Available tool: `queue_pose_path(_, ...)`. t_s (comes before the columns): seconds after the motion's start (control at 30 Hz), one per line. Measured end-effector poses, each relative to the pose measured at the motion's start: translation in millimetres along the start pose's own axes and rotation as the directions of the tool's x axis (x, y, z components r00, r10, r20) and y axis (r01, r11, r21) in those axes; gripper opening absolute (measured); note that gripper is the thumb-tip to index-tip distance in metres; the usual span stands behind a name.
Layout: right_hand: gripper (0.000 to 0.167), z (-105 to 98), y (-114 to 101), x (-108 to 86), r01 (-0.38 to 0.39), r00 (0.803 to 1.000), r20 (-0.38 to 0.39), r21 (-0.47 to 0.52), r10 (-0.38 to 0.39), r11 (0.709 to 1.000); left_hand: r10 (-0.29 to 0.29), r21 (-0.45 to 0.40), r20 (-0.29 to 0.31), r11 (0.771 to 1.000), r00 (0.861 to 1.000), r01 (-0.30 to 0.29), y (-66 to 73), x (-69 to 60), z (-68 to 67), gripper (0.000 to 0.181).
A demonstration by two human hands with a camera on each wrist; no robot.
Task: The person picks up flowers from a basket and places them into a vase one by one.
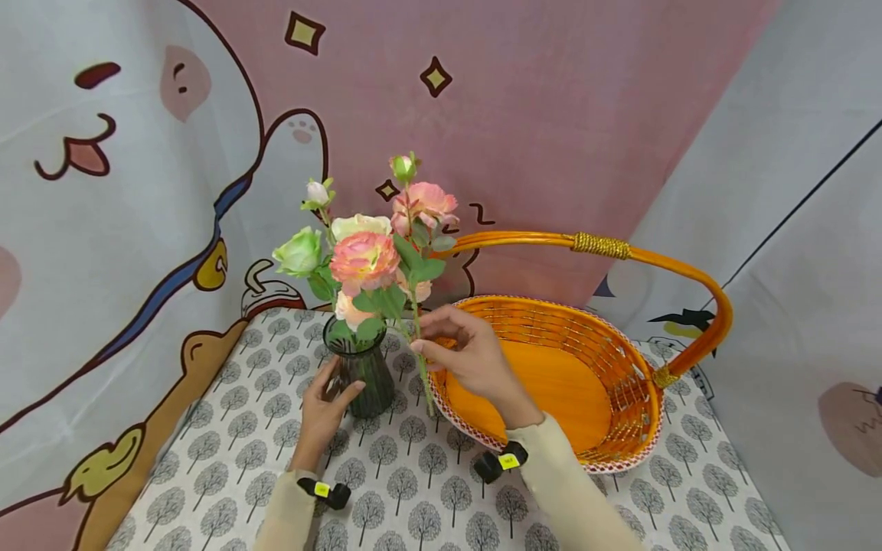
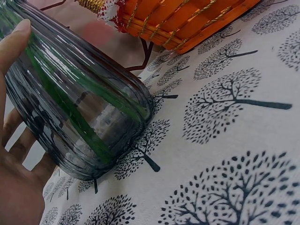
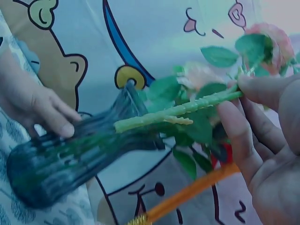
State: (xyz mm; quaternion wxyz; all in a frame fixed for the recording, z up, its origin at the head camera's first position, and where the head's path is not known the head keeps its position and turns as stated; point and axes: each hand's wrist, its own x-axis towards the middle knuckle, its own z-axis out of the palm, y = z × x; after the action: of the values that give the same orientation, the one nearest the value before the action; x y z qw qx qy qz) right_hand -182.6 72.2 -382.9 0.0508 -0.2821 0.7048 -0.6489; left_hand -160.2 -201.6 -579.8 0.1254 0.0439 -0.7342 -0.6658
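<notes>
A dark glass vase [image 1: 368, 383] stands on the cloth, with green stems [image 2: 70, 112] showing through its ribbed wall. My left hand [image 1: 324, 402] grips it low down, thumb on the near side and fingers behind. Pink, cream and green flowers [image 1: 364, 259] fill its mouth. My right hand [image 1: 472, 356] pinches the stem of a pink artificial flower [image 1: 429, 203] between thumb and fingers. Its bare stem end [image 3: 126, 124] hangs outside the vase, to the right of the rim in the head view. A bud [image 1: 404, 167] tops the same spray.
An orange woven basket [image 1: 551, 306] with an arched handle [image 1: 689, 272] stands right of the vase, partly behind my right forearm. A tree-print cloth [image 1: 406, 490] covers the table. Printed curtains [image 1: 537, 115] hang behind and at both sides.
</notes>
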Motion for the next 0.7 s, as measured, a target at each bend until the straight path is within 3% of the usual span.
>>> queue_pose_path(0.4,0.029,42,-18,24.1,0.099,0.995,-0.028,0.084,-0.097,0.991,0.01,-0.005,-0.002,1.0,1.0,-0.01,0.9,-0.5,1.8,0.076)
queue_pose_path(0.7,0.031,75,-21,35.1,0.137,0.99,-0.066,0.149,-0.128,0.979,0.042,-0.007,-0.018,0.999,0.999,-0.042,-2.0,1.2,2.1,0.072)
